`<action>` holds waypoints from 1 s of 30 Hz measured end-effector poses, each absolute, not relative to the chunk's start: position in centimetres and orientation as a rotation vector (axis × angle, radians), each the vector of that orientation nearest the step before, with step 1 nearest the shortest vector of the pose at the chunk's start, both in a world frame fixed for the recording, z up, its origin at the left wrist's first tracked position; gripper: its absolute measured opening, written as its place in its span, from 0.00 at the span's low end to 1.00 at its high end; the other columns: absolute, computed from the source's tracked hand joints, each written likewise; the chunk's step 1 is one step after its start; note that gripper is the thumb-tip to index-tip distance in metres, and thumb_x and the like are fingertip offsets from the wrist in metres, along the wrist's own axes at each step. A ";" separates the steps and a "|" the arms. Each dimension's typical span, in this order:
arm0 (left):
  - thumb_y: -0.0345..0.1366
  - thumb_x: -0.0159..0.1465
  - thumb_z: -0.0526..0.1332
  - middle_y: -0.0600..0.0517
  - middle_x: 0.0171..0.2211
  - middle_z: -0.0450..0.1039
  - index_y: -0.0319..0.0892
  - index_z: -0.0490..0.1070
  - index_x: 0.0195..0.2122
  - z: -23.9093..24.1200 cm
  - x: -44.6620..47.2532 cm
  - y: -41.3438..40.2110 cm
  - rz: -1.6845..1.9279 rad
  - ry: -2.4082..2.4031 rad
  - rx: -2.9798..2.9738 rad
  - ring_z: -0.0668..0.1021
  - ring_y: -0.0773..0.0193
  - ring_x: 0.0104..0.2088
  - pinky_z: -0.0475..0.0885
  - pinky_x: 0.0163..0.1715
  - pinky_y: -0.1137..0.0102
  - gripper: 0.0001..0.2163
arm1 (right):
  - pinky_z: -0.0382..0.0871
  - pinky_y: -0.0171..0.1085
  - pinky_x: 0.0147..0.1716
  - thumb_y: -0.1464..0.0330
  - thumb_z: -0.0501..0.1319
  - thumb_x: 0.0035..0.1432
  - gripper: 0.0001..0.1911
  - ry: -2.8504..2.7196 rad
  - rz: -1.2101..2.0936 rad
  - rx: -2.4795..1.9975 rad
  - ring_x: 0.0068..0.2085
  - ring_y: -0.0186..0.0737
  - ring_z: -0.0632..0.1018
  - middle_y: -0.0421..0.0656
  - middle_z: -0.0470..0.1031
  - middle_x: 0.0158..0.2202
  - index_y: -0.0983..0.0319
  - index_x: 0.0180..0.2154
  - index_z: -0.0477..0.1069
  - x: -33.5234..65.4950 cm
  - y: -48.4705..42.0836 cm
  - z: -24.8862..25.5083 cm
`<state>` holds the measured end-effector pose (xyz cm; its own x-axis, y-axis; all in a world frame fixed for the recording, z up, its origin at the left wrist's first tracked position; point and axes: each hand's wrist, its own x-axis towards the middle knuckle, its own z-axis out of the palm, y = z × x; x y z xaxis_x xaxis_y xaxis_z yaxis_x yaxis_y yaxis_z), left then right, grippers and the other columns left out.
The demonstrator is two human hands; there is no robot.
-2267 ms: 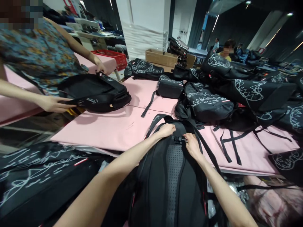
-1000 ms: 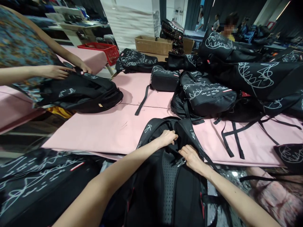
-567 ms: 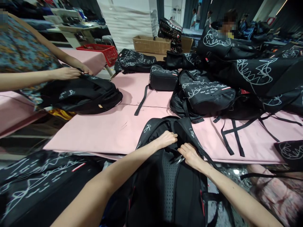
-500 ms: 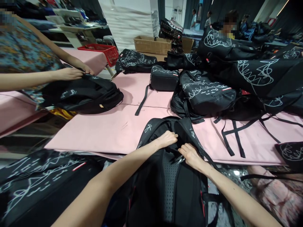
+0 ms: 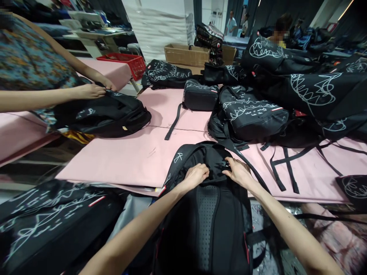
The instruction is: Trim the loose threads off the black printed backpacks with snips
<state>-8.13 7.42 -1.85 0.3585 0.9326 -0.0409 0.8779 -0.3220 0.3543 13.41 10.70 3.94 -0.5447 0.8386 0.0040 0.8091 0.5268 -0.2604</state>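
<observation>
A black backpack (image 5: 183, 229) with a perforated back panel leans against the near table edge, its top open towards me. My left hand (image 5: 198, 174) is closed on the fabric at the left of the opening. Inside the right part of the mouth is my right hand (image 5: 237, 171), thumb and fingers bent around small metal thread snips (image 5: 227, 164). The snips lie close to the inner lining and are partly hidden by the fingers. White scribble print shows on the backpack's left rim.
Backpacks (image 5: 252, 110) with white scribbles are piled on the pink table (image 5: 120, 160) at the right. At the left, a co-worker's hands (image 5: 96, 89) work on another black backpack (image 5: 114, 114). A printed bag (image 5: 57, 221) lies at lower left. Behind stand a red crate (image 5: 134, 65) and a cardboard box (image 5: 186, 55).
My right hand has moved up and away from me into the opening, with the snips now pointing inward. My left hand has shifted slightly left and down.
</observation>
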 end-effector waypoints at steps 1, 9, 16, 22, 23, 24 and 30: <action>0.34 0.62 0.55 0.54 0.33 0.70 0.44 0.69 0.29 -1.8 -8.2 7.5 0.251 1.578 2.298 0.70 0.65 0.37 0.62 0.31 0.73 0.06 | 0.64 0.39 0.39 0.67 0.59 0.56 0.20 -2.639 0.326 -1.400 0.41 0.45 0.74 0.50 0.72 0.41 0.66 0.50 0.60 13.1 10.8 4.0; 0.30 0.61 0.54 0.55 0.30 0.68 0.43 0.69 0.28 -1.6 -8.5 7.5 0.330 1.533 2.230 0.70 0.65 0.35 0.61 0.33 0.73 0.07 | 0.54 0.41 0.42 0.71 0.62 0.54 0.04 -2.964 0.212 -1.026 0.40 0.42 0.70 0.43 0.72 0.35 0.61 0.35 0.70 10.6 13.0 2.7; 0.31 0.60 0.55 0.55 0.28 0.67 0.42 0.68 0.26 -1.4 -8.7 7.7 0.381 1.529 2.212 0.69 0.66 0.33 0.60 0.32 0.73 0.07 | 0.51 0.41 0.42 0.71 0.60 0.55 0.02 -3.017 0.226 -0.914 0.39 0.40 0.68 0.42 0.72 0.32 0.61 0.33 0.72 9.9 13.7 2.1; 0.30 0.60 0.55 0.55 0.28 0.67 0.42 0.68 0.26 -1.7 -8.8 7.7 0.420 1.519 2.193 0.69 0.66 0.33 0.60 0.31 0.73 0.07 | 0.51 0.41 0.42 0.70 0.61 0.55 0.04 -2.982 0.235 -0.963 0.39 0.41 0.68 0.42 0.73 0.34 0.61 0.35 0.72 10.0 13.5 1.8; 0.30 0.60 0.55 0.55 0.28 0.68 0.43 0.69 0.26 -1.8 -8.8 7.7 0.428 1.517 2.189 0.70 0.65 0.33 0.60 0.31 0.73 0.07 | 0.51 0.41 0.42 0.69 0.61 0.55 0.04 -3.000 0.230 -0.940 0.39 0.41 0.68 0.42 0.73 0.33 0.60 0.35 0.72 9.7 13.5 1.8; 0.30 0.60 0.55 0.55 0.28 0.68 0.43 0.69 0.27 -1.8 -8.8 7.7 0.437 1.514 2.185 0.70 0.65 0.33 0.60 0.32 0.73 0.06 | 0.51 0.41 0.42 0.69 0.61 0.55 0.04 -3.024 0.220 -0.918 0.39 0.41 0.68 0.42 0.72 0.33 0.60 0.35 0.72 9.5 13.5 1.8; 0.30 0.59 0.56 0.54 0.27 0.68 0.42 0.69 0.25 -1.9 -8.7 8.2 0.506 1.503 2.134 0.70 0.65 0.33 0.62 0.33 0.73 0.06 | 0.53 0.42 0.42 0.70 0.58 0.57 0.05 -3.113 0.175 -0.878 0.40 0.42 0.68 0.44 0.72 0.33 0.61 0.35 0.73 8.8 13.5 2.1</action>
<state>-8.69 8.15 -1.90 0.3290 0.9440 0.0259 0.7672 -0.2832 0.5755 8.80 13.55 2.13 -0.8487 0.5146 -0.1225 0.5251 0.8475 -0.0775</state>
